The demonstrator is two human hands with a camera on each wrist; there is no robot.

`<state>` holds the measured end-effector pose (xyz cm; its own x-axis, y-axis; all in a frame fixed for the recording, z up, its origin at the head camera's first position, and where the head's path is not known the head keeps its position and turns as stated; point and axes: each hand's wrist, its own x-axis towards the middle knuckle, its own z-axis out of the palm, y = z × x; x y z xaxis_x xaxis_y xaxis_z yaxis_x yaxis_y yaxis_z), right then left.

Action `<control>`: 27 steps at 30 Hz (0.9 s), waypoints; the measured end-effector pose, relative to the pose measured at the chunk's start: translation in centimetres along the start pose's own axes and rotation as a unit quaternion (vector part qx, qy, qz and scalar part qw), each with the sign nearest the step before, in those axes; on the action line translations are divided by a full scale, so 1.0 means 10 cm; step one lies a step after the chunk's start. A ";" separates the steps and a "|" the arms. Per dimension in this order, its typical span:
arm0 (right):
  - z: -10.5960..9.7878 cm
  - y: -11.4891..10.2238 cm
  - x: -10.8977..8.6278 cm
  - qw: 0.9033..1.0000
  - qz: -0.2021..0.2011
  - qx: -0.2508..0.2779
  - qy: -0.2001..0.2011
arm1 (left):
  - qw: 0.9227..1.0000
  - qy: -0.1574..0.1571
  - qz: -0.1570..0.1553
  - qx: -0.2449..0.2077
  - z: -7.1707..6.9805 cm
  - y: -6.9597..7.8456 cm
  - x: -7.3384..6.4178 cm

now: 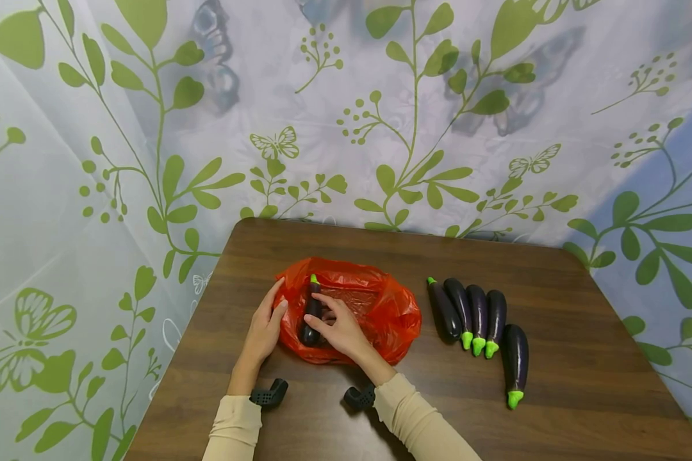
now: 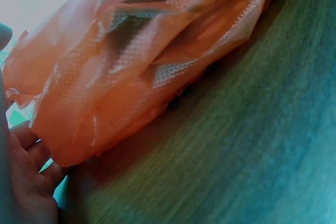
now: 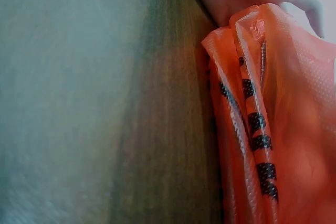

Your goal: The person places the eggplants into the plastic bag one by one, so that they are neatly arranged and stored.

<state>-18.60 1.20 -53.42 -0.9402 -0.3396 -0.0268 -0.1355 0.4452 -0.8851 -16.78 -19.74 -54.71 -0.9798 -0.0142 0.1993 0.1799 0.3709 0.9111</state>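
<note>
An open red plastic bag (image 1: 400, 314) lies on the table, and a dark purple eggplant (image 1: 312, 330) with a bright green stem end rests inside its left part. My left hand (image 1: 263, 326) holds the bag's left side, thumb over the rim. In the left wrist view, fingers (image 2: 34, 156) show behind the thin plastic. Over the eggplant in the bag is my right hand (image 1: 343, 330), thumb and index finger spread apart and touching its upper side; its other fingers are partly hidden. The right wrist view shows part of that hand above the folded bag (image 3: 294, 103) with black marks.
To the right of the bag lie several more eggplants (image 1: 480, 314) in a loose row, with a separate eggplant (image 1: 516, 358) nearer the front. All are on the brown wooden table (image 1: 576, 333). A leaf-patterned curtain (image 1: 323, 141) hangs behind and to the left.
</note>
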 end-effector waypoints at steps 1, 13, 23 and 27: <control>0.00 0.01 0.00 1.000 -0.004 0.001 0.001 | 1.000 0.000 0.000 0.000 0.00 0.00 0.00; 0.03 0.06 -0.02 0.999 -0.032 -0.005 0.018 | 1.000 -0.005 -0.003 0.005 -0.01 0.02 0.00; 0.05 0.10 -0.06 0.996 -0.063 -0.052 0.029 | 1.000 0.002 0.003 0.009 -0.02 0.02 0.00; 0.06 0.11 -0.06 0.995 -0.074 -0.059 0.040 | 1.000 -0.001 0.009 0.008 -0.01 0.01 0.01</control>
<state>-17.99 1.39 -54.65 -0.9285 -0.3441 0.1397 -0.3049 0.4917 -0.8156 -16.82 -19.80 -54.57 -0.9767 -0.0060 0.2147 0.1957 0.3864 0.9013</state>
